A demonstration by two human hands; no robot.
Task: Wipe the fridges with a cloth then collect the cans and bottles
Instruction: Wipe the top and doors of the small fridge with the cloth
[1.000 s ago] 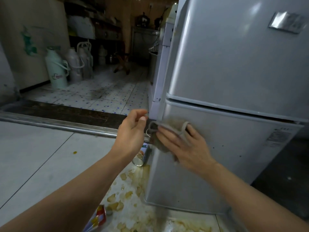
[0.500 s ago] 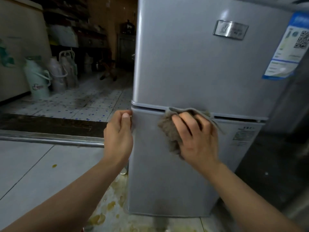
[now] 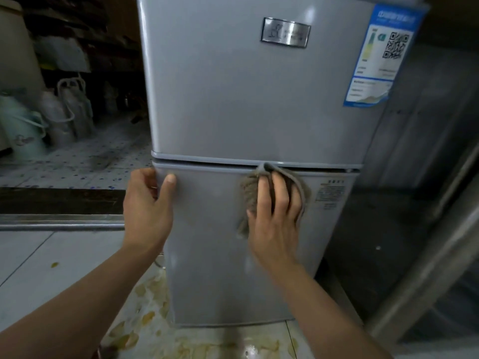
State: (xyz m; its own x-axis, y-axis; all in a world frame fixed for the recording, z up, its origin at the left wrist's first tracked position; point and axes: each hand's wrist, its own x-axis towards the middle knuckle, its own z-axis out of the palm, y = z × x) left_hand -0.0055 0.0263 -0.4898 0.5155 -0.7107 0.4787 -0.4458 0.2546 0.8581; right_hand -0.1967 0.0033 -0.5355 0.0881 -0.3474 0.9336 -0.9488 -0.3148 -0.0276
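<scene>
R hand (image 3: pixel 274 221): fingers spread, pressing grey-brown rag (image 3: pixel 248 193) flat to silver two-door fridge (image 3: pixel 233 104), rag under palm.
L hand (image 3: pixel 147 206): gripping lower door's left edge.

A silver-grey fridge (image 3: pixel 259 112) is seen at centre, a brown-grey cloth (image 3: pixel 248 195) laid against it. A blue-and-white label (image 3: pixel 383 55) is shown upper right; yellowish stains mark the pale floor (image 3: pixel 64 268) below.

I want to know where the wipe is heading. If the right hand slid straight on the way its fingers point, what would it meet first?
The right hand presses the cloth on the lower door, fingers pointing up. Going straight on, it would probably first meet the seam below the upper door.
</scene>
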